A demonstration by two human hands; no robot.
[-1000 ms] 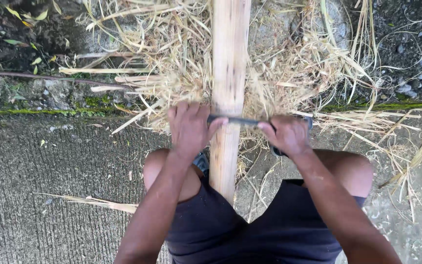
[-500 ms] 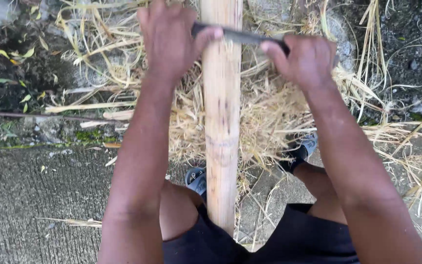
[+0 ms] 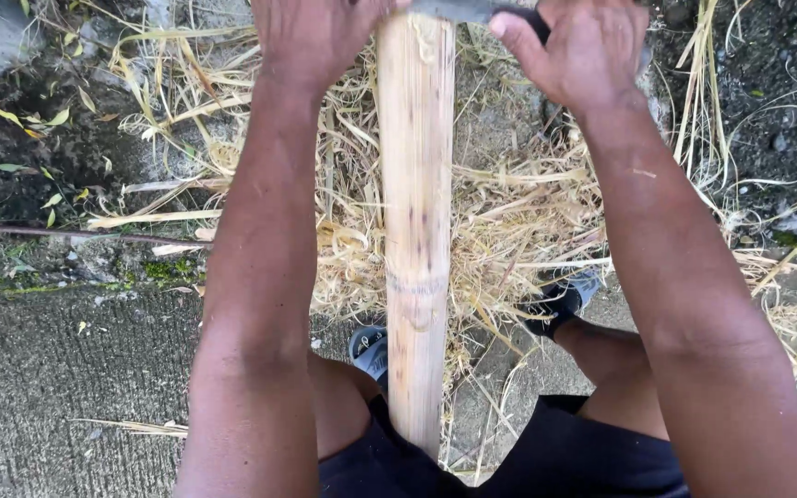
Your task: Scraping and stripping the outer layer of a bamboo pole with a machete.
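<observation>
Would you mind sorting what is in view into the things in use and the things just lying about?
In use:
- bamboo pole
- metal blade laid across the pole
- left hand and right hand, each gripping an end of the blade

Lying about:
- straw-like shavings
- fallen leaves
- thin stick
- concrete slab

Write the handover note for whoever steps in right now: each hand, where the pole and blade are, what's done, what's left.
Left hand: closed on one end of the blade, at the top edge of the view, left of the pole.
Right hand: closed on the blade's dark handle end, right of the pole.
Bamboo pole: runs away from the body, near end between the knees; the blade lies across it at the far end of the view.
Done: the visible stretch looks pale and scraped; shavings lie heaped on the ground beneath it.
Left: cannot tell for the pole beyond the top edge; its underside is hidden.
</observation>
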